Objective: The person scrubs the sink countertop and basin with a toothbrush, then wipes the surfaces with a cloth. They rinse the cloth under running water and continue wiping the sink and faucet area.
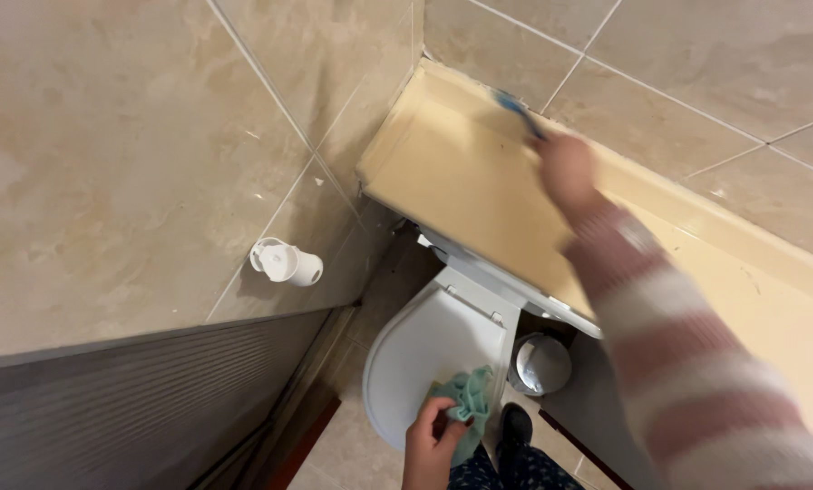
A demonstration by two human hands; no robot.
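Beige marbled wall tiles (125, 154) fill the left side, with one small white plastic wall fitting (286, 262) mounted low on them. Below it runs one dark ribbed panel (143, 399). Further right, one white toilet lid (429, 358) sits closed. Left hand (432, 445) hovers over its front edge, fingers curled tight around one crumpled teal cleaning cloth (468, 404), which hangs against the lid. One round shiny metal bin (540, 363) stands just beside the toilet. Above, one long cream-yellow shelf top (461, 177) spans the wall; dark specks mark its surface. Right hand (565, 168), arm in a pink-and-white striped knit sleeve (687, 363), reaches across the shelf, fingers closed on one blue-headed brush (518, 109). Brush tip sits at the shelf's back edge, blurred; bristles cannot be made out.
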